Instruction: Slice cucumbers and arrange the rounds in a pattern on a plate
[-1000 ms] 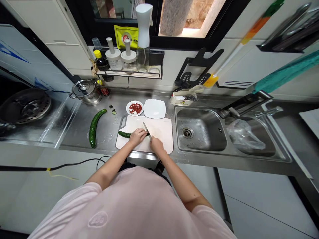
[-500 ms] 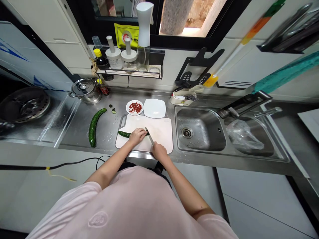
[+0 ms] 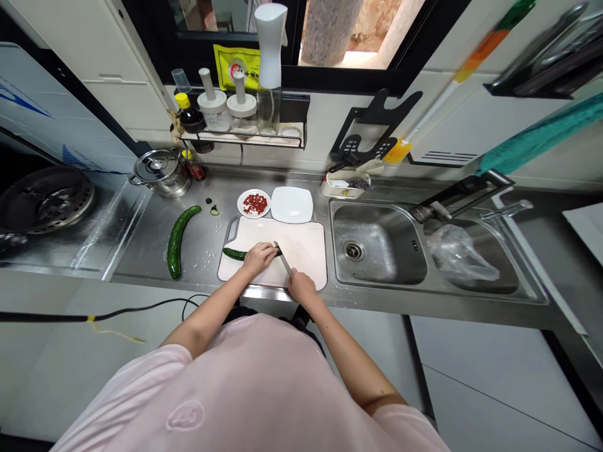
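Observation:
A dark green cucumber [image 3: 234, 253] lies crosswise on the white cutting board [image 3: 306, 251]. My left hand [image 3: 260, 257] is closed over its right part, fingertips near the cut end. In my right hand [image 3: 302, 286] is the handle of a kitchen knife [image 3: 285, 261], whose blade slants up and left against the cucumber just right of my left fingers. A little green of the cucumber shows at the blade; any slices there are too small to make out. A second, curved whole cucumber [image 3: 176, 242] rests on the steel counter left of the board.
Behind the board stand a small plate of chopped red pieces [image 3: 255, 203] and a white square plate [image 3: 292, 204]. Cucumber end scraps [image 3: 215, 211] lie to their left. A steel pot [image 3: 161, 173] is at the back left, a sink [image 3: 381, 245] on the right.

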Motion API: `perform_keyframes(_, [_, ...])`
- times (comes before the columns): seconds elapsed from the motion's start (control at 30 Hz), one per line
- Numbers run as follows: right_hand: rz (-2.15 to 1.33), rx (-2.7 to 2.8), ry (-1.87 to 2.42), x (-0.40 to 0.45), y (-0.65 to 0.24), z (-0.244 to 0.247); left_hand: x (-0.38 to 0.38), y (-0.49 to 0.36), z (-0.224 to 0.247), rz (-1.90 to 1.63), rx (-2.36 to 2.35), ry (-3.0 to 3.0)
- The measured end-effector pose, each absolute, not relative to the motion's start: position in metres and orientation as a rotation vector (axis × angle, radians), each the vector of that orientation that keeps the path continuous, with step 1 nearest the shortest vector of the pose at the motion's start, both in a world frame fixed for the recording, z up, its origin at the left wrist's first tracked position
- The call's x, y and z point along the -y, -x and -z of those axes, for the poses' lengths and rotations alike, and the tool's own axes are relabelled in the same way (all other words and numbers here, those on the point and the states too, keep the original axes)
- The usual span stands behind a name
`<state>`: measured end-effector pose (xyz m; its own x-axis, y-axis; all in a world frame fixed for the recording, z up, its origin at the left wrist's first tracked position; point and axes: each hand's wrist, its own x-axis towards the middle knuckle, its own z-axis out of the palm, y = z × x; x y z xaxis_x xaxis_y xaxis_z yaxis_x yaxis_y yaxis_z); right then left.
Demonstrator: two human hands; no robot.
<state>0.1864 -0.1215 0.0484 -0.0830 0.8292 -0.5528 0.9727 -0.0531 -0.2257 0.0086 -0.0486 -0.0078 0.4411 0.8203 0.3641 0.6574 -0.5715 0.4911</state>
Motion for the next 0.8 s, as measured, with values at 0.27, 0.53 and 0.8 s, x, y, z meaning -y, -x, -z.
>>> perform_keyframes(0.27, [0.806,-2.021,-1.975,0.091,-0.170,-0.046,0.048,-0.008,0.009,-0.834,-1.270,-2.429])
perform_keyframes(0.53, [0.793,-2.031,-1.982,0.083,-0.166,-0.047,0.048,-0.008,0.010,-0.832,-1.271,-2.445])
perform_keyframes(0.8, [0.778,-2.033,-1.964,0.102,-0.177,-0.041,0.048,-0.008,0.009,-0.836,-1.259,-2.452])
